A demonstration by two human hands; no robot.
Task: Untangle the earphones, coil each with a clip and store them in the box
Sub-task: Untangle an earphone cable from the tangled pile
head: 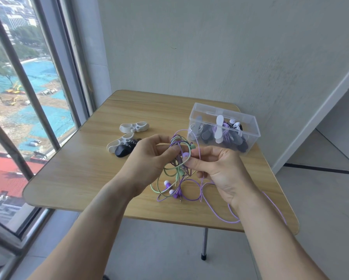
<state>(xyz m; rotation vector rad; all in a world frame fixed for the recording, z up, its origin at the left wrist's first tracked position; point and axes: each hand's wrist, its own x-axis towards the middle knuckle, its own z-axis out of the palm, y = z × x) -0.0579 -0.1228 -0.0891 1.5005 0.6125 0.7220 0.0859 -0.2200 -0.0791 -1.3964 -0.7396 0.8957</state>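
A tangle of purple and green earphones [177, 178] hangs between my hands above the wooden table [88, 170]. My left hand [149, 158] grips the upper loops of the tangle. My right hand [216, 168] pinches the cords at its right side. Purple earbuds and a jack dangle below, near the table top. A long purple cord [220, 217] trails under my right wrist toward the table's front right. A clear plastic box [223, 128] at the back right holds several coiled earphones with clips. Two white clips [134, 127] [119, 142] and a black clip [125, 149] lie left of my hands.
The small table stands against a grey wall, with a large window [28, 98] on the left. A table leg [204, 245] shows below the front edge. Grey floor lies to the right and in front.
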